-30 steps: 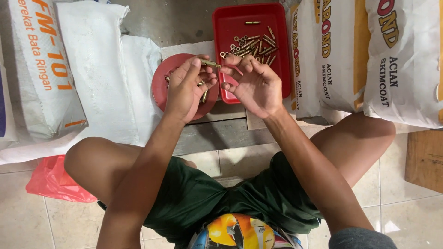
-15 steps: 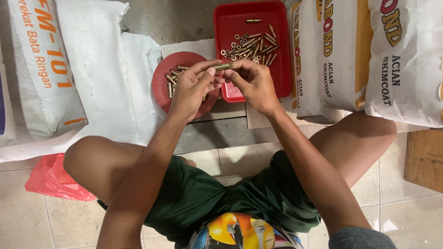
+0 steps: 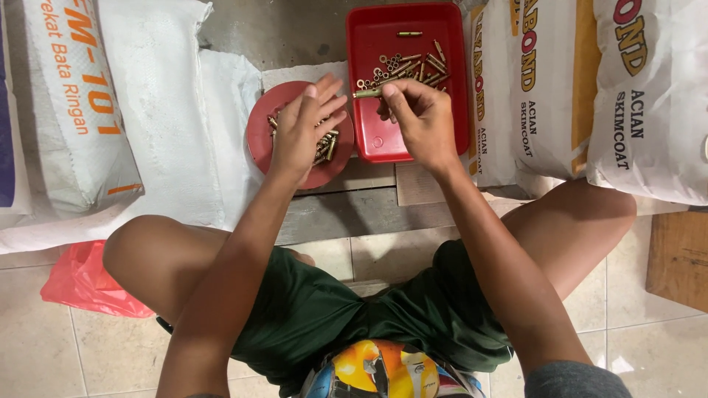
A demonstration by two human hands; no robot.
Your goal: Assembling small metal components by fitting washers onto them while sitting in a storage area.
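White sacks [image 3: 605, 88]: printed, stacked right and left of the work area
Red rectangular tray [image 3: 383, 140]: on the floor ahead of the knees, loose brass-coloured bolts and nuts [image 3: 409, 65] heaped at its far end
Red round lid [image 3: 258, 136]: just left of the tray, a pile of bolts [image 3: 328, 144] in it
Left hand [image 3: 306, 129]: flat over the lid, grip released, fingers spread on the pile
Right hand [image 3: 420, 118]: above the tray, grip pinching one brass bolt [image 3: 366, 93] at the fingertips
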